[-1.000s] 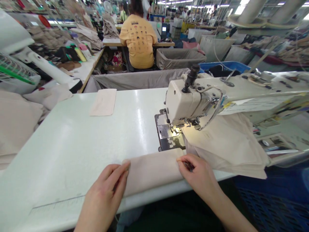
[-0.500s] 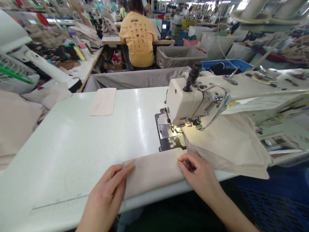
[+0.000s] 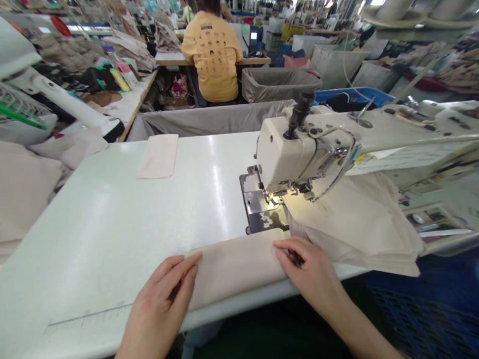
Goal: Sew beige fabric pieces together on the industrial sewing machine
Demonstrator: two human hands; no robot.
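Observation:
A folded strip of beige fabric [image 3: 235, 267] lies along the front edge of the white sewing table [image 3: 112, 239]. My left hand [image 3: 162, 294] pinches its left end between thumb and fingers. At the strip's right end, my right hand [image 3: 307, 262] is closed on the fabric with thumb and forefinger. Just beyond the right hand stands the sewing machine [image 3: 280, 154], its lit needle area above a worn metal plate [image 3: 258, 202]. More beige fabric [image 3: 348, 219] lies in layers to the right, under the machine arm.
A small beige fabric piece [image 3: 159, 157] lies at the table's far side. Beige cloth [image 3: 26, 189] is heaped at the left. Behind the table are a cloth-lined bin [image 3: 209, 119] and a seated person in a yellow shirt [image 3: 213, 55]. A blue crate [image 3: 430, 309] stands at lower right.
My left hand has shifted slightly left along the strip's end, its thumb now nearer the fingertips. The right hand stays almost in place, and the view has moved a little.

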